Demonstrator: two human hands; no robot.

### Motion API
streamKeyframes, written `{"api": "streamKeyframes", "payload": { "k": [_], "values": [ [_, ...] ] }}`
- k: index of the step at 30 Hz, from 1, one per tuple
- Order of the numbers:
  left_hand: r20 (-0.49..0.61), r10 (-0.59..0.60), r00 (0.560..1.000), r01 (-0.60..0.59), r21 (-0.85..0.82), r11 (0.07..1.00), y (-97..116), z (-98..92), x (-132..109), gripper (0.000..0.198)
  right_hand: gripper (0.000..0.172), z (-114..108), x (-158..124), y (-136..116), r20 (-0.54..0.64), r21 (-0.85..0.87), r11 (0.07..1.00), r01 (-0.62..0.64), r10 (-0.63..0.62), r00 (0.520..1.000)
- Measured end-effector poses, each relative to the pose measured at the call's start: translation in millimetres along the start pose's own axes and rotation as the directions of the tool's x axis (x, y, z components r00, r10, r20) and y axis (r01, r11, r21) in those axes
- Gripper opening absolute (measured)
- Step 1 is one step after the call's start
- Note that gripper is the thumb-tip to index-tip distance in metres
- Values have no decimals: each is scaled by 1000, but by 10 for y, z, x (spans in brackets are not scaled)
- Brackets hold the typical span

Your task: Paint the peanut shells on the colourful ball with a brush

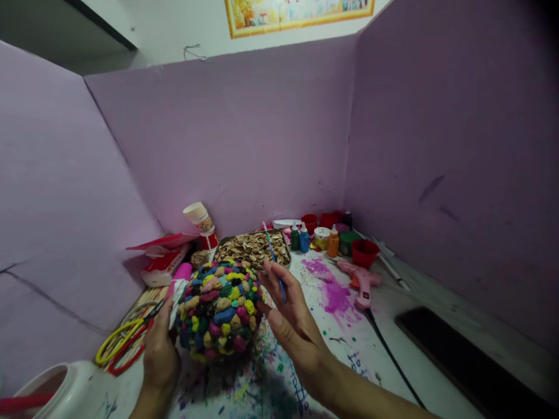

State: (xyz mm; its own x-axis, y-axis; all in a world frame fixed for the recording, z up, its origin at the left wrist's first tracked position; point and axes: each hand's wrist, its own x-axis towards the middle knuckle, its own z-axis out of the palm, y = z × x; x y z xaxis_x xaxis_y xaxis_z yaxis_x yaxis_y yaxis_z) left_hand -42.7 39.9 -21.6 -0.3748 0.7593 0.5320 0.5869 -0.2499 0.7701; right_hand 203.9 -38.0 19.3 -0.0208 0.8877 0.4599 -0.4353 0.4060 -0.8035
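Observation:
A round ball covered in painted nutshells [222, 311], in yellow, blue, green, pink, black and tan, is held just above the paint-stained table. My left hand [161, 349] is closed around its left side, with a crumpled white tissue [176, 299] between the palm and the shells. At the ball's right side is my right hand [297, 326], its thumb and fingertips close to the shells. A slim paintbrush [271, 250] with a blue handle slants up from between that hand's fingers. The ball's far side and underside are hidden.
Behind the ball stands a tray of loose nutshells [248, 247]. Paint bottles [304, 238] and red cups [365, 252] line the back right. A pink glue gun [360, 282] and a black phone [463, 361] lie right. Scissors [124, 343], paper cups [200, 216] and a white tub [74, 390] are left.

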Motion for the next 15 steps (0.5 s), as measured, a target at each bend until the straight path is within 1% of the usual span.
{"api": "streamKeyframes", "payload": {
  "k": [2, 4, 6, 8, 11, 13, 14, 15],
  "values": [
    [4, -5, 1000, 5, -16, 1000, 26, 15, -1, 45, 48, -34, 52, -46, -46, -61, 997, 39, -42, 998],
    [5, -8, 1000, 8, -33, 999, 42, 30, -6, 42, 42, -93, 128, -173, -108, -136, 985, 107, -122, 987],
    [5, 3, 1000, -3, -39, 999, 34, 39, -9, 41, 29, -172, 205, -381, -178, -212, 958, 195, -234, 956],
    [17, 33, 999, -32, -26, 999, -2, 39, -4, 41, 20, -261, 256, -632, -248, -328, 915, 235, -323, 913],
    [45, 104, 994, -105, 24, 994, -77, 27, 12, 48, 18, -387, 263, -972, -274, -534, 808, 249, -443, 853],
    [64, 129, 990, -133, 65, 989, -101, 18, 25, 52, 17, -454, 242, -1118, -265, -660, 713, 237, -516, 815],
    [73, 119, 990, -124, 82, 989, -98, 15, 32, 54, 18, -481, 232, -1163, -247, -711, 667, 223, -534, 809],
    [87, 90, 992, -98, 98, 990, -84, 12, 40, 56, 21, -504, 226, -1191, -221, -754, 623, 206, -536, 815]
  ]
}}
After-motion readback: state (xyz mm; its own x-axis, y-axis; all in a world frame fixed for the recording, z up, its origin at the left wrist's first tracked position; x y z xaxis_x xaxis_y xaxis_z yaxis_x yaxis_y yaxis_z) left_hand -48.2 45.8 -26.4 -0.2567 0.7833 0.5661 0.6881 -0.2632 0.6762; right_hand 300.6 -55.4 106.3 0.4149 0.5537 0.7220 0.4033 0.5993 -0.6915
